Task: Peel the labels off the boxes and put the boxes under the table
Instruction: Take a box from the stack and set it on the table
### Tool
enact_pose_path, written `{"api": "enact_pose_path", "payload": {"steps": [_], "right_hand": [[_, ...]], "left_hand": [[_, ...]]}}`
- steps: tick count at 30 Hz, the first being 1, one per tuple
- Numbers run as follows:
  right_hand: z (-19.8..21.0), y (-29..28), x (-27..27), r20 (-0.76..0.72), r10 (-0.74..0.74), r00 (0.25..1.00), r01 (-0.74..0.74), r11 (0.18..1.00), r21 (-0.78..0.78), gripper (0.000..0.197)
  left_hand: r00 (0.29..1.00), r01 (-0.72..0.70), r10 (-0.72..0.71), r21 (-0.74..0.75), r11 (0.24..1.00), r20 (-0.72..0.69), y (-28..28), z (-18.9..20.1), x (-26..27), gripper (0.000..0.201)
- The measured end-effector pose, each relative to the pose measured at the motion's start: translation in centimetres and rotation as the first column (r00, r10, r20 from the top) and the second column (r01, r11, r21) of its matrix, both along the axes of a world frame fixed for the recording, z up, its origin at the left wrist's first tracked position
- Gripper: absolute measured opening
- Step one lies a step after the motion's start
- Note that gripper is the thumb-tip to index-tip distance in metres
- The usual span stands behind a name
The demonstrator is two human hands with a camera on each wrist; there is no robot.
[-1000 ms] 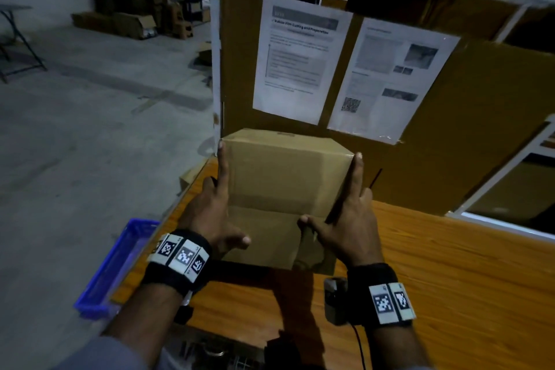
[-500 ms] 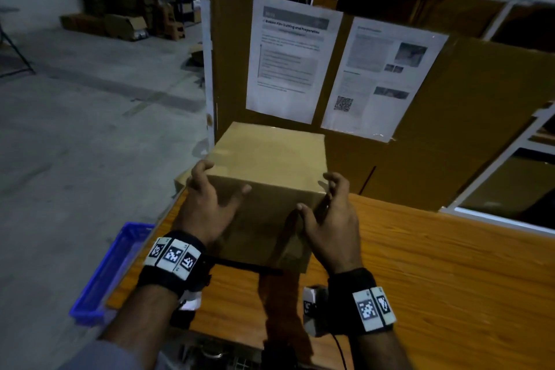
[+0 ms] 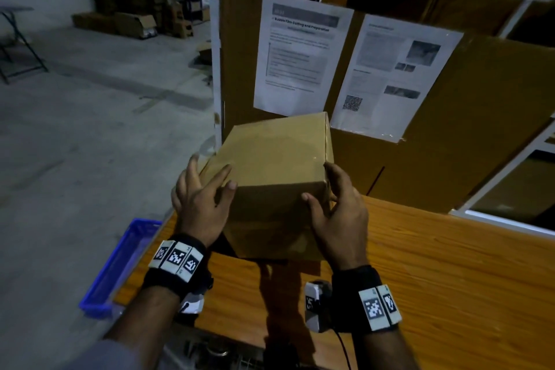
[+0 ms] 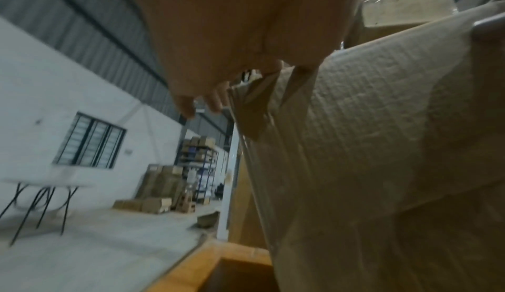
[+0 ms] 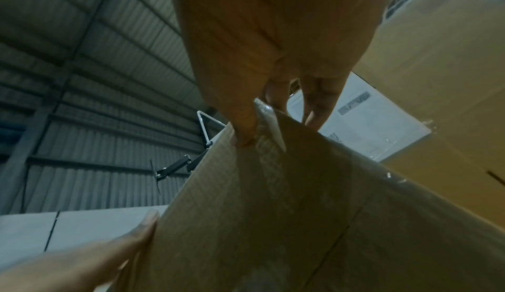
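A plain brown cardboard box (image 3: 270, 159) stands on the wooden table (image 3: 435, 264), turned a little askew. My left hand (image 3: 210, 186) rests on its near left top corner, fingers spread and fairly straight, thumb at the front edge. My right hand (image 3: 330, 189) grips the near right corner, fingers curled round the side edge and thumb pressed on the front face. In the left wrist view the box wall (image 4: 369, 145) fills the right side. In the right wrist view the fingers (image 5: 246, 128) hook over the box (image 5: 273, 210). No label shows on the faces in view.
A tall cardboard panel (image 3: 450, 129) with two printed sheets (image 3: 300, 54) stands right behind the box. A blue plastic bin (image 3: 120, 261) sits off the table's left edge. Grey concrete floor spreads to the left, with stacked cartons (image 3: 135, 21) far back.
The box has been tipped and turned, so a closed face is up where a folded-down flap showed before. Both hands shifted from its sides to its near top corners.
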State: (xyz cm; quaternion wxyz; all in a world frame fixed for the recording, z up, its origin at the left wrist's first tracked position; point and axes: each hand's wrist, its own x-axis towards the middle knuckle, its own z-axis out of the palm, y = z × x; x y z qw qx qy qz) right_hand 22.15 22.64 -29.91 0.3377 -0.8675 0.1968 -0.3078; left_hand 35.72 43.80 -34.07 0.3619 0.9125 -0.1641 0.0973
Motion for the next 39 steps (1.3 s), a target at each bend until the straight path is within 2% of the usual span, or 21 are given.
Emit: {"api": "enact_pose_path", "payload": {"steps": [3,5,8,12,14,16,17,19,20,21,22,25,28,33,36,39], "right_hand": [[0.1,0.3,0.3,-0.013,0.003,1.0,-0.003,1.0,0.001,0.078],[0.4,0.8,0.5,-0.005,0.04,0.999,-0.04,0.999,-0.02,0.076],[0.8,1.4,0.7,0.019,0.169,0.985,-0.169,0.986,-0.005,0.073],[1.2,0.9,0.9,0.117,0.351,0.929,-0.358,0.933,0.039,0.059],[0.9,0.7,1.3,0.148,0.311,0.939,-0.323,0.944,0.063,0.047],[-0.1,0.4,1.8,0.116,0.172,0.978,-0.182,0.979,0.088,0.035],[-0.7,0.1,2.1,0.039,0.08,0.996,-0.084,0.988,0.127,0.042],[-1.7,-0.8,2.4,-0.168,-0.054,0.984,0.099,0.958,0.27,0.083],[-2.1,-1.4,2.5,-0.242,-0.071,0.968,0.152,0.93,0.335,0.104],[-2.4,-2.1,2.6,-0.285,-0.056,0.957,0.167,0.909,0.382,0.117],[-2.4,-2.8,2.7,-0.297,-0.012,0.955,0.144,0.892,0.428,0.123],[-1.8,-4.1,2.9,-0.289,0.149,0.946,0.02,0.862,0.507,0.128],[-1.3,-4.3,2.8,-0.273,0.151,0.95,-0.004,0.881,0.474,0.138],[-1.6,-2.0,2.9,-0.264,0.117,0.958,0.008,0.903,0.429,0.153],[-1.1,-0.7,2.5,-0.217,0.054,0.975,0.017,0.949,0.314,0.151],[0.2,0.5,2.1,-0.101,-0.029,0.994,0.03,0.999,0.013,0.139]], "left_hand": [[0.992,0.114,-0.118,0.097,0.989,0.034,-1.0,0.7,0.3,0.08],[0.987,0.152,-0.156,0.109,0.982,0.037,-2.1,1.5,0.0,0.095],[0.993,0.117,-0.118,0.101,0.988,0.006,-3.4,3.2,-0.1,0.108],[0.99,0.075,-0.062,0.093,0.993,-0.128,-4.1,5.5,0.1,0.124],[0.982,0.011,-0.006,0.025,1.0,-0.187,-4.3,6.2,0.1,0.12],[0.97,-0.008,0.0,-0.03,1.0,-0.242,-4.5,6.5,0.2,0.113],[0.962,0.004,-0.016,-0.044,0.999,-0.273,-4.5,6.7,0.3,0.112],[0.936,0.041,-0.067,-0.08,0.996,-0.344,-4.1,7.3,0.6,0.114],[0.922,0.06,-0.094,-0.102,0.993,-0.376,-3.9,7.8,0.8,0.117],[0.906,0.075,-0.118,-0.121,0.99,-0.406,-3.6,8.2,1.0,0.121],[0.89,0.085,-0.136,-0.136,0.987,-0.435,-3.4,8.6,1.2,0.125],[0.825,0.146,-0.21,-0.161,0.976,-0.524,-2.9,9.6,2.0,0.136],[0.78,0.232,-0.314,-0.215,0.949,-0.542,-2.3,10.9,2.8,0.121],[0.796,0.291,-0.365,-0.224,0.93,-0.482,-0.9,12.9,2.8,0.075],[0.83,0.181,-0.272,-0.227,0.957,-0.486,0.5,11.7,3.1,0.066],[0.824,0.024,-0.164,-0.256,0.966,-0.542,1.5,9.6,3.0,0.065]]}}
